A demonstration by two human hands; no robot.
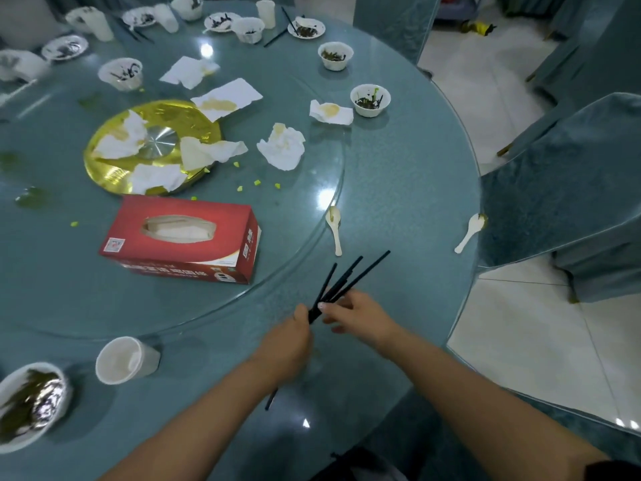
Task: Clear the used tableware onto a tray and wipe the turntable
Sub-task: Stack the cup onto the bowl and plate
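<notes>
My left hand [289, 341] grips a bundle of black chopsticks [347, 279] near their lower part; their tips fan out up and to the right. My right hand [353, 312] pinches the same bundle just above the left hand. Both hands hover over the near rim of the table, in front of the glass turntable [312, 161]. On the turntable lie crumpled stained napkins [281, 145], a gold disc [173, 112] and a red tissue box [180, 237]. Two white spoons [334, 227] [470, 230] lie to the right. Used white bowls [370, 100] ring the table.
A white paper cup [126, 359] lies on its side at the near left, beside a dirty bowl [29, 404]. More cups, plates and chopsticks crowd the far edge. Small green scraps dot the glass. Covered chairs [562, 175] stand at the right on a white tiled floor.
</notes>
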